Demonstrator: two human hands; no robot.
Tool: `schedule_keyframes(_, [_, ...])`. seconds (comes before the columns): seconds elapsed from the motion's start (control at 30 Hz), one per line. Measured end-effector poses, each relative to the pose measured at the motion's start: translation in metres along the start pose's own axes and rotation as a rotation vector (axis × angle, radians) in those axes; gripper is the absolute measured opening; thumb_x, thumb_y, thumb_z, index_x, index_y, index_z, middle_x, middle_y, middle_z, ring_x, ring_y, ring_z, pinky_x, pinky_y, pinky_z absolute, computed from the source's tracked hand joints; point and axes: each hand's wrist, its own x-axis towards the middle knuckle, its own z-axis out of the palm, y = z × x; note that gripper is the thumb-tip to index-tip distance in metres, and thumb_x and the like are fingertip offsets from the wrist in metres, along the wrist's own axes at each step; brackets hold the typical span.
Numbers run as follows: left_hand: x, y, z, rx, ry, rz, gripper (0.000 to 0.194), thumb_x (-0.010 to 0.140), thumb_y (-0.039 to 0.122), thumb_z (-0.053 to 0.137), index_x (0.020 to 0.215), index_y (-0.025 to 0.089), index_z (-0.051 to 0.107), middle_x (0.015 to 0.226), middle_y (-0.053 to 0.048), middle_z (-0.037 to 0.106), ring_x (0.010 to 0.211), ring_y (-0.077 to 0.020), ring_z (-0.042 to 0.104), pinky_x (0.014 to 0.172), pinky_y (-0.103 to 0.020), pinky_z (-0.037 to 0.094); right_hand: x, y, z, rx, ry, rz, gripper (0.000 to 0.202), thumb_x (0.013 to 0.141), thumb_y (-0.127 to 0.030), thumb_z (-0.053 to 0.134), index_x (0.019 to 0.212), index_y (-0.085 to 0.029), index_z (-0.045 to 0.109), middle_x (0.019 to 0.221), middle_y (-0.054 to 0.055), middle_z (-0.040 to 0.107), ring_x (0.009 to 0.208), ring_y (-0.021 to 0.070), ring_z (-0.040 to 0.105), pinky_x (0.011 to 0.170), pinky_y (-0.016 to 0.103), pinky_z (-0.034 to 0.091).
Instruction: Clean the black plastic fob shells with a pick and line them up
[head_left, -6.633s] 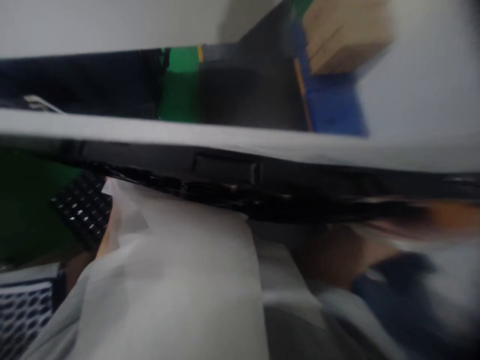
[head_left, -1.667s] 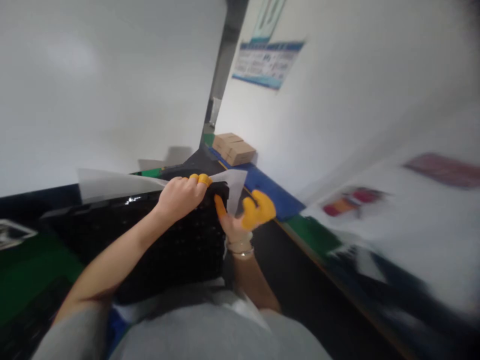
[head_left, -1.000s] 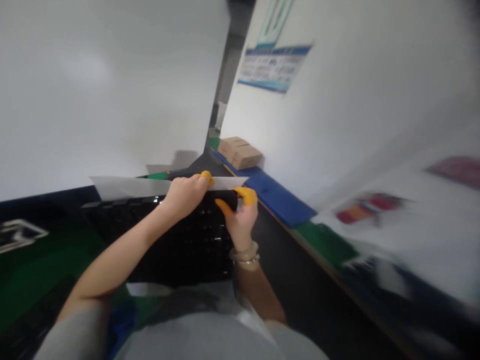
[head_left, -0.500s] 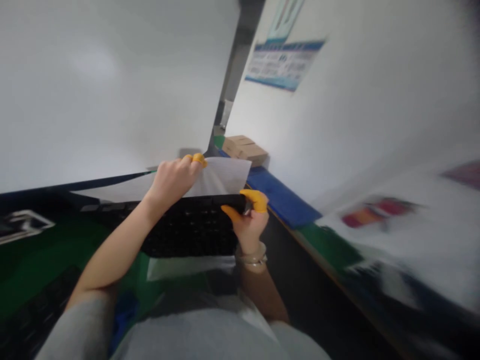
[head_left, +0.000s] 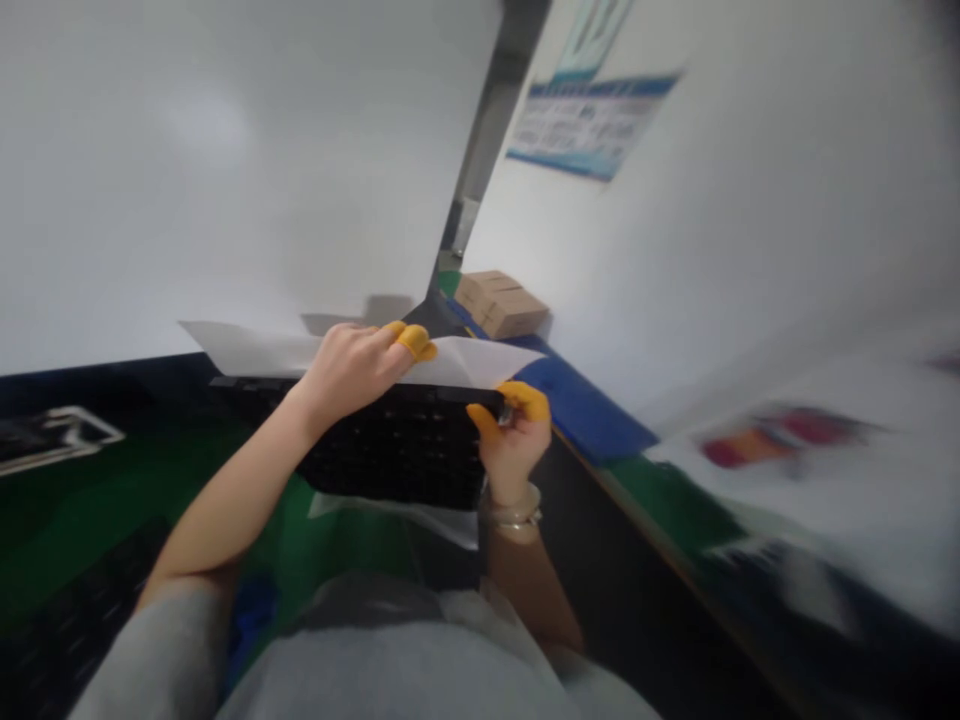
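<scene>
A black keyboard (head_left: pixel 405 455) is held up in front of my body, its keys only dimly visible. My right hand (head_left: pixel 519 435), yellow cots on its thumb and finger, grips the right end of the keyboard's upper edge. A thin white sheet (head_left: pixel 480 362) stands behind that edge, and its lower part (head_left: pixel 397 508) shows below the keyboard. My left hand (head_left: pixel 367 362), also with yellow finger cots, is closed on the sheet above the keyboard's top edge. My left forearm crosses in front of the keyboard's left part.
Another black keyboard-like piece (head_left: pixel 82 620) lies on the green mat (head_left: pixel 202 500) at lower left. A white-framed object (head_left: pixel 64 440) lies at left. Cardboard boxes (head_left: pixel 502 303) stand behind, near a blue mat (head_left: pixel 592 400). A white panel (head_left: pixel 225 200) rises ahead.
The view has shifted slightly, moving the scene right. My left hand has come down a little towards the keyboard, and the sheet's left part now stands higher. My right hand keeps its grip.
</scene>
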Motion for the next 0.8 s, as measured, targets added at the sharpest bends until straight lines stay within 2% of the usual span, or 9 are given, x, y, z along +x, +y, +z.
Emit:
schedule_keyframes(0.13, [-0.007,0.006,-0.006,-0.014,-0.014,0.034,0.04,0.099,0.034,0.028,0.079,0.018,0.059,0.058,0.0,0.054,0.048,-0.009,0.048,0.047,-0.022,0.033,0.008,-0.007,-0.004,0.04,0.007,-0.043,0.035,0.074,-0.052,0.069,0.082,-0.023,0.052,0.09,0.001,0.051,0.088,0.0207,0.053,0.081,0.042,0.045])
schedule_keyframes(0.27, [-0.015,0.012,-0.014,-0.055,-0.06,0.05,0.037,0.099,0.031,0.03,0.079,0.018,0.058,0.06,0.0,0.054,0.048,-0.0102,0.049,0.046,-0.024,0.032,0.013,-0.012,-0.005,0.078,0.023,-0.054,0.039,0.074,-0.057,0.067,0.084,-0.023,0.051,0.098,0.003,0.047,0.094,0.0226,0.053,0.085,0.046,0.044])
schedule_keyframes(0.4, [-0.024,0.015,-0.025,-0.016,-0.109,0.061,0.032,0.097,0.027,0.035,0.078,0.018,0.059,0.062,-0.001,0.056,0.052,-0.01,0.052,0.046,-0.023,0.031,0.014,-0.017,-0.004,0.21,0.002,-0.051,0.034,0.075,-0.051,0.069,0.083,-0.024,0.05,0.098,0.002,0.043,0.091,0.0203,0.054,0.082,0.042,0.046])
schedule_keyframes(0.6, [-0.034,0.028,-0.037,0.015,-0.136,0.069,0.023,0.095,0.035,0.044,0.091,0.021,0.062,0.07,0.0,0.062,0.055,-0.0116,0.056,0.047,-0.024,0.034,0.011,-0.015,-0.007,0.102,0.01,0.007,0.036,0.075,-0.056,0.066,0.08,-0.022,0.056,0.093,0.003,0.046,0.088,0.0201,0.049,0.073,0.035,0.043])
schedule_keyframes(0.7, [-0.041,0.037,-0.048,0.039,-0.18,-0.013,0.024,0.094,0.04,0.046,0.104,0.024,0.062,0.078,-0.003,0.066,0.06,-0.0142,0.058,0.048,-0.026,0.037,0.01,-0.01,-0.01,0.142,0.048,-0.001,0.036,0.075,-0.055,0.067,0.079,-0.022,0.055,0.089,0.003,0.046,0.085,0.0193,0.048,0.073,0.035,0.042])
schedule_keyframes(0.8, [-0.053,0.039,-0.069,0.051,-0.221,-0.143,0.029,0.091,0.041,0.051,0.114,0.025,0.06,0.081,-0.005,0.067,0.064,-0.0184,0.06,0.054,-0.031,0.042,0.012,-0.008,-0.014,0.133,0.092,-0.003,0.035,0.074,-0.054,0.069,0.076,-0.022,0.054,0.086,0.002,0.046,0.084,0.02,0.048,0.072,0.036,0.042])
